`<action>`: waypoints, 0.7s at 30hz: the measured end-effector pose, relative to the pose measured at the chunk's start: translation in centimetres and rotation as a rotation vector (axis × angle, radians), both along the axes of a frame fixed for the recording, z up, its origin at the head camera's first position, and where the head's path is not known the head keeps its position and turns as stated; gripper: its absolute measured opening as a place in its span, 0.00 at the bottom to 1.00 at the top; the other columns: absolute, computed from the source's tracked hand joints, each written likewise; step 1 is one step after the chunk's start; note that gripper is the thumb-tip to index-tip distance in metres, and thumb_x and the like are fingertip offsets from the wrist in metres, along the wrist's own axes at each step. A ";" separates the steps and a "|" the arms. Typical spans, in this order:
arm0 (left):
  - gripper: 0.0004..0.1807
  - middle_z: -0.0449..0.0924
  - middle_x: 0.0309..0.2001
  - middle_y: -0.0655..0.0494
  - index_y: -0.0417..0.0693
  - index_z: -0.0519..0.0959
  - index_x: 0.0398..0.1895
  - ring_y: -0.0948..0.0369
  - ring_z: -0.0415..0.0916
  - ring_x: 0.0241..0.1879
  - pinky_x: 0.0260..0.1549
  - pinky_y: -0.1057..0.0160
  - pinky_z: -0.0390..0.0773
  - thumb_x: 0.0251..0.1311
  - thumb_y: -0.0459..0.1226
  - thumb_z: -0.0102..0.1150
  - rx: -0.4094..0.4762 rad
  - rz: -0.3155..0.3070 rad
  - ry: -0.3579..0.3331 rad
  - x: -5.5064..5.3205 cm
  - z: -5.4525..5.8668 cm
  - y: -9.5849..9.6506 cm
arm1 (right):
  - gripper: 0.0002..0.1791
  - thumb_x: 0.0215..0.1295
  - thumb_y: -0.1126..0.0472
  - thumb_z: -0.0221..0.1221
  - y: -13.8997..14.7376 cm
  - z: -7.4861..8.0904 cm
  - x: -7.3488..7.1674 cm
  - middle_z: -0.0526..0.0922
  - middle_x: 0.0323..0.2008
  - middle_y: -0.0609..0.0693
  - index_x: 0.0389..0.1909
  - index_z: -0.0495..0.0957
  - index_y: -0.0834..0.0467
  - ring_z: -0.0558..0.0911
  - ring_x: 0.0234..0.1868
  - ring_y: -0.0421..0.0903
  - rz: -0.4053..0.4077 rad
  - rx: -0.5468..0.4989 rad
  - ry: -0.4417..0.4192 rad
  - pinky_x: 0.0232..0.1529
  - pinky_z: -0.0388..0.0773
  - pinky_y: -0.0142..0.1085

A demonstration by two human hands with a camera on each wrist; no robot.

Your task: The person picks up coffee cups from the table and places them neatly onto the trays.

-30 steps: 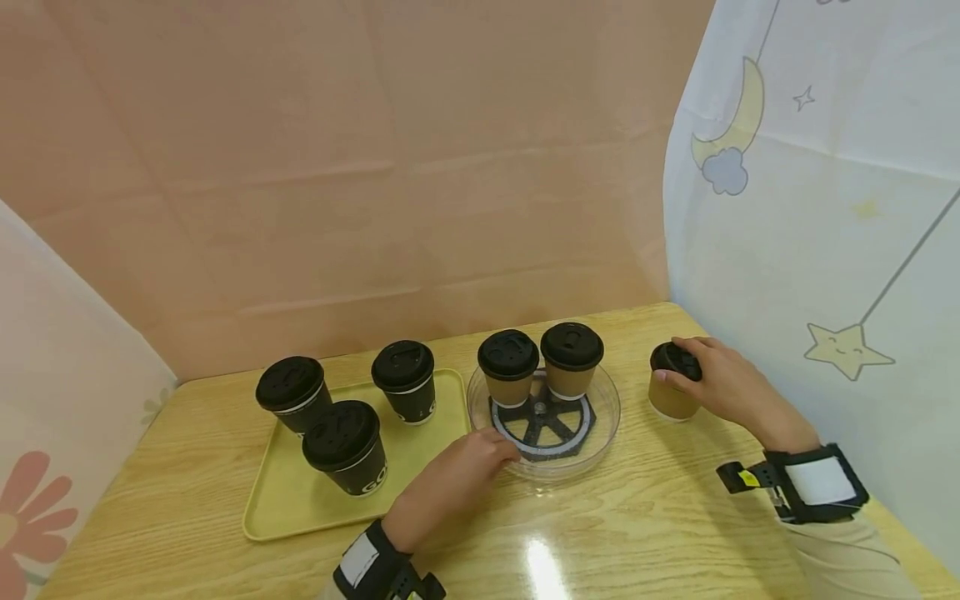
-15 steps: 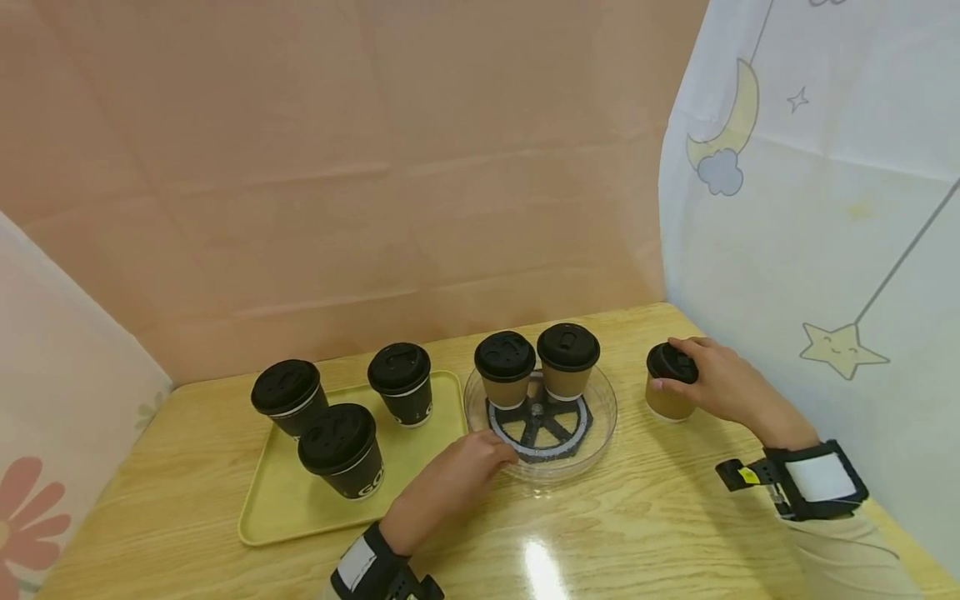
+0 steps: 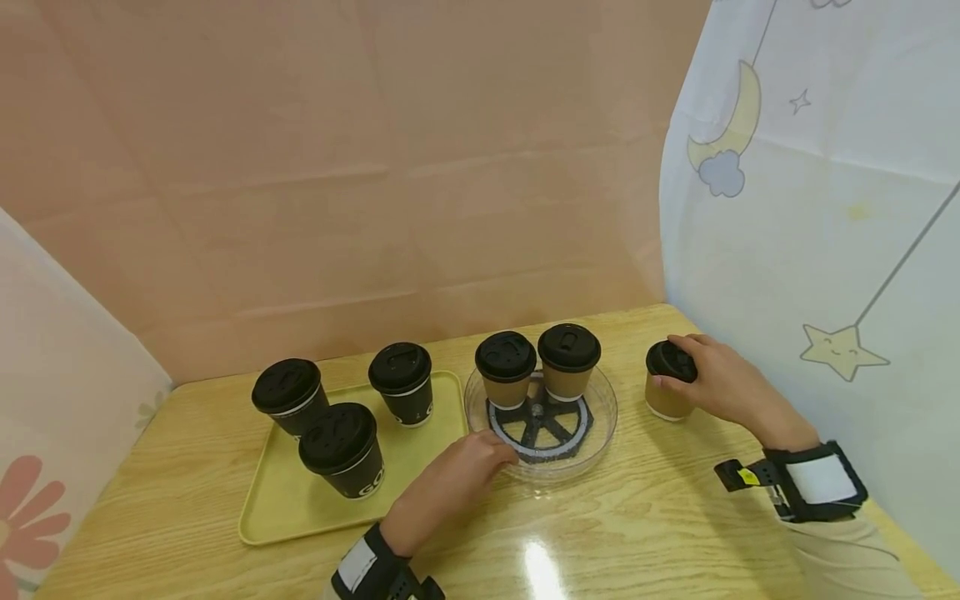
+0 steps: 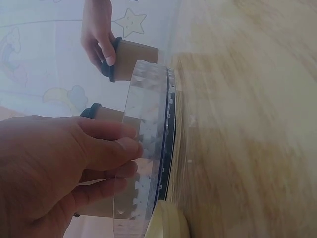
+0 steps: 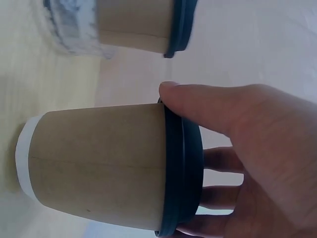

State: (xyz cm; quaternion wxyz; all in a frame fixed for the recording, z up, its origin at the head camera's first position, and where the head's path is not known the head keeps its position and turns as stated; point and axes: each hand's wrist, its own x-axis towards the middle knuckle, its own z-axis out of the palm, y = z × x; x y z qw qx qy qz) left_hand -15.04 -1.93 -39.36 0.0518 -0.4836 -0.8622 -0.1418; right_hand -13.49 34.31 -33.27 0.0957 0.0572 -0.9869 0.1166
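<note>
My left hand (image 3: 472, 454) pinches the near-left rim of a clear round tray (image 3: 546, 477); in the left wrist view the thumb (image 4: 130, 147) lies over the tray's clear wall (image 4: 148, 91). Through its floor shows a black spoked ring (image 3: 537, 432). Two brown paper coffee cups with black lids, a left one (image 3: 507, 392) and a right one (image 3: 567, 383), stand upright at the tray's back. Off to the right, my right hand (image 3: 723, 379) grips another lidded brown cup (image 5: 99, 166) by its black lid (image 5: 181, 173), thumb on one side, fingers on the other. That cup stands upright on the table.
Left of the clear tray lies a yellow rectangular tray (image 3: 300, 500). Three black lidded cups are there: a front one (image 3: 352, 471), a back-right one (image 3: 411, 404) and a left one (image 3: 303, 412) at the tray's edge. Cloth walls enclose the wooden table (image 3: 637, 517).
</note>
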 end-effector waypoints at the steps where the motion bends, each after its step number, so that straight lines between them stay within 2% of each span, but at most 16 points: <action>1: 0.11 0.86 0.40 0.61 0.51 0.86 0.40 0.66 0.82 0.42 0.43 0.73 0.80 0.64 0.28 0.57 0.000 0.002 -0.004 0.0 0.0 0.0 | 0.42 0.61 0.47 0.64 -0.1 0.3 0.1 0.69 0.59 0.78 0.65 0.64 0.74 0.72 0.56 0.76 -0.001 0.002 0.009 0.52 0.73 0.65; 13: 0.13 0.86 0.40 0.61 0.51 0.86 0.40 0.66 0.82 0.42 0.43 0.73 0.80 0.63 0.27 0.56 0.015 -0.005 0.009 -0.1 0.0 0.0 | 0.43 0.59 0.42 0.65 -2.1 4.1 1.5 0.72 0.60 0.71 0.66 0.67 0.67 0.74 0.56 0.72 -0.023 0.027 0.134 0.47 0.75 0.65; 21: 0.13 0.86 0.40 0.61 0.51 0.86 0.40 0.66 0.82 0.42 0.43 0.73 0.80 0.63 0.26 0.56 0.024 -0.006 0.001 0.0 -0.1 -0.1 | 0.43 0.59 0.39 0.64 -4.1 5.7 2.6 0.71 0.62 0.68 0.67 0.67 0.63 0.74 0.58 0.71 -0.004 0.053 0.148 0.45 0.76 0.64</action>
